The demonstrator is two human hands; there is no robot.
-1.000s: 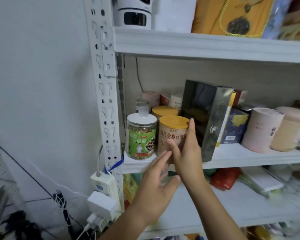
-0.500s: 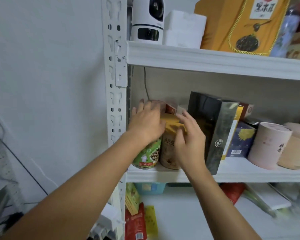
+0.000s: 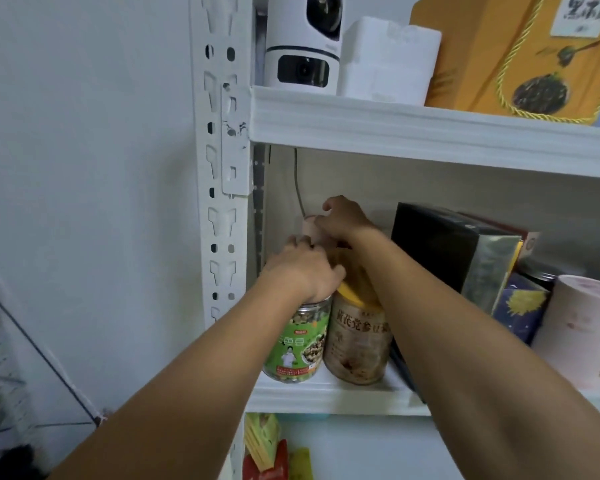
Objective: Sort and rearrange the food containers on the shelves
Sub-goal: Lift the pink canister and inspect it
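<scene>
1. Both arms reach deep into the middle shelf (image 3: 309, 398), past the front row, so the person's clearly after something at the back.
2. The right hand (image 3: 343, 221) is up behind the yellow-lid can (image 3: 355, 344), fingers curled down over the top of a pink canister (image 3: 307, 228). It looks like a proper grab from above, probably because there's no room to get at its sides.
3. The left hand (image 3: 302, 271) sits lower and nearer, just in front of the right one, lying across the lid of the green-label jar (image 3: 297, 344). Its fingertips reach toward the canister, but it can't be told whether it's gripping anything or just resting there.
4. The canister is under the right palm, just beyond the left fingertips, tucked into the back left corner.
5. A black box (image 3: 440, 247) stands just right of the right wrist, so that forearm has to pass over the can. Best guess is that lifting straight up first avoids knocking the 2 front containers.
</scene>
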